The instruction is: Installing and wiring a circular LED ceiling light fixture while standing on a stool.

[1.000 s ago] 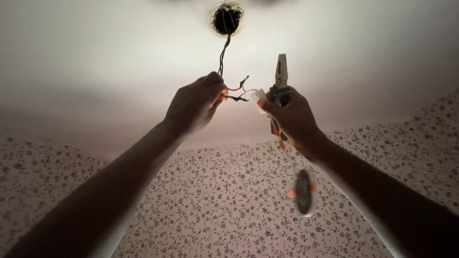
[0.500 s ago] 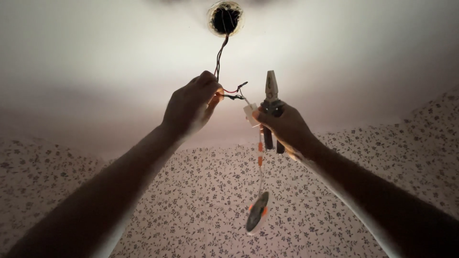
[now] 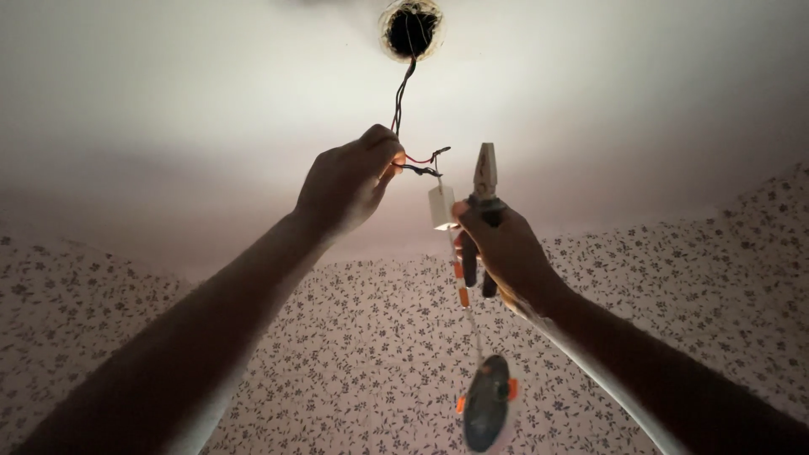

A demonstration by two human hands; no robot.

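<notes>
Below the ceiling hole (image 3: 411, 29), left hand (image 3: 347, 181) pinches the wires (image 3: 403, 93) — keep them taut; right hand (image 3: 499, 248) grips pliers (image 3: 483, 181) — bring the closed tips up squarely.

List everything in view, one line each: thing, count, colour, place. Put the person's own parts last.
Round hole in the ceiling: one, dark, top centre.
Thin wires: a few, dark and red, hanging from the hole to the left hand, bare ends sticking out.
Small plastic connector block: one, white, beside the right hand.
Metal pliers: one, grey jaws, dark handles, in the right hand.
Round light fixture: one, dark with orange clips, dangling low on a cord.
Flowered wallpaper: white with dark sprigs, on the walls.
Left hand: pinching the wires.
Right hand: gripping the pliers.
</notes>
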